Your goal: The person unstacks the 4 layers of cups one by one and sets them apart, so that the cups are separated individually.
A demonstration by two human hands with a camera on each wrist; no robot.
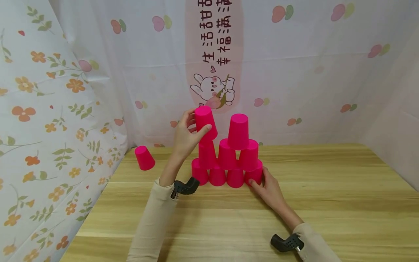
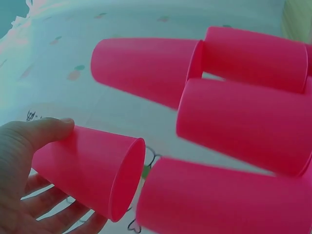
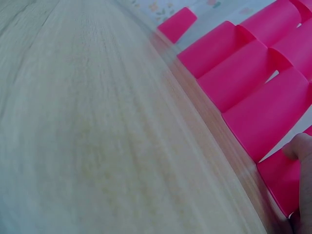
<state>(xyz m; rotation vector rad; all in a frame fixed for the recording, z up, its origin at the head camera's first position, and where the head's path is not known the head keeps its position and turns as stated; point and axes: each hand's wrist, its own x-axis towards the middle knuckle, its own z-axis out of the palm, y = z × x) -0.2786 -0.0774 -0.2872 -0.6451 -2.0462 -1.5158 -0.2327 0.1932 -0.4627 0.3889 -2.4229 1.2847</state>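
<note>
My left hand (image 1: 186, 140) grips an upside-down pink plastic cup (image 1: 205, 125), slightly tilted, just over the left cup (image 1: 207, 154) of a stack's middle row. In the left wrist view the thumb lies on one side of this held cup (image 2: 90, 163), fingers on the other, its open rim facing the stack. Three cups form the middle row, standing on a bottom row of several. A single cup (image 1: 238, 133) sits on top at the right. Down at the bottom right, my right hand (image 1: 270, 189) holds the end cup (image 1: 254, 173), thumb in front; the right wrist view shows only part of that hand.
Apart from the stack, another pink cup (image 1: 144, 158) stands upside down at the wooden table's (image 1: 327, 203) left edge. Behind hangs a printed white curtain (image 1: 288, 80), and a flowered cloth (image 1: 49, 120) borders the left side. Black camera mounts sit on both wrists.
</note>
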